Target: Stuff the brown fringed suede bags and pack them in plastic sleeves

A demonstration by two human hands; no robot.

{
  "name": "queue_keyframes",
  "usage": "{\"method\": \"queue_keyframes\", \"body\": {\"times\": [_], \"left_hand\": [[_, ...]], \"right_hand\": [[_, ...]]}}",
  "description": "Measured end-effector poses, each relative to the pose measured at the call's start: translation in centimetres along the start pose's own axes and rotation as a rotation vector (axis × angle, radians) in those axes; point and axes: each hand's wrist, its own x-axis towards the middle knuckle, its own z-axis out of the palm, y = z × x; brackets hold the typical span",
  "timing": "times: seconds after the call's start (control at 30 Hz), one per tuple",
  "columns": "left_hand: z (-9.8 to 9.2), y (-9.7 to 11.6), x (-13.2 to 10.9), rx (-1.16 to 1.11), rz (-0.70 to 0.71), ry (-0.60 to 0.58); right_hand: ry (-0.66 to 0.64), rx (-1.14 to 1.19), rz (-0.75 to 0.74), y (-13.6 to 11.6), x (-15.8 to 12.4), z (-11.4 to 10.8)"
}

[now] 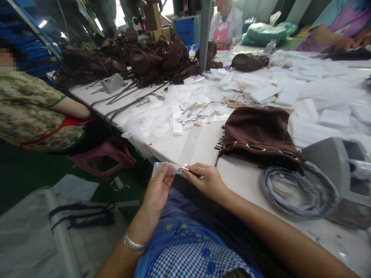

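My left hand [158, 191] pinches a translucent white strip [158, 169] between thumb and fingers, just off the table's front edge. The strip reaches across to a small metal clasp [183, 169], which my right hand [210, 182] grips by its dark end. Whether the strip goes round the clasp or only touches it, I cannot tell. To the right, a dark brown drawstring bag [257, 129] with metal eyelets and fringe lies on the white table [199, 150]. Beside it is a coiled strap in clear wrapping [268, 185].
A grey tape dispenser [324, 158] stands at the right. White foam sheets and paper scraps [191, 114] cover the table's middle. Brown bags [162, 58] are heaped behind, near a metal post [205, 34]. A co-worker [34, 108] is at left, by a pink stool [101, 158]; two people work across.
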Motion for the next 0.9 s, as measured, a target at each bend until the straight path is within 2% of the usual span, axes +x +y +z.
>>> {"method": "queue_keyframes", "body": {"times": [0.27,0.37,0.5,0.6,0.73,0.9], "left_hand": [[0.3,0.1,-0.3,0.034,-0.020,-0.001],[0.3,-0.3,-0.5,0.090,0.016,-0.038],[0.1,-1.2,-0.9,0.179,0.195,-0.158],[0.0,-1.9,-1.1,0.287,0.345,-0.191],[0.0,-2.3,-1.2,0.413,0.471,-0.166],[0.0,-2.2,-1.2,0.464,0.649,-0.099]], "right_hand": [[0.057,-0.023,-0.023,0.2,-0.1,0.1],[0.047,-0.036,-0.030,0.2,-0.2,0.2],[0.030,-0.066,-0.048,0.2,-0.3,0.2],[0.039,-0.091,-0.060,0.3,-0.3,0.1],[0.050,-0.084,-0.113,0.3,-0.5,0.1],[0.066,-0.117,-0.215,0.4,-0.7,-0.1]]}}
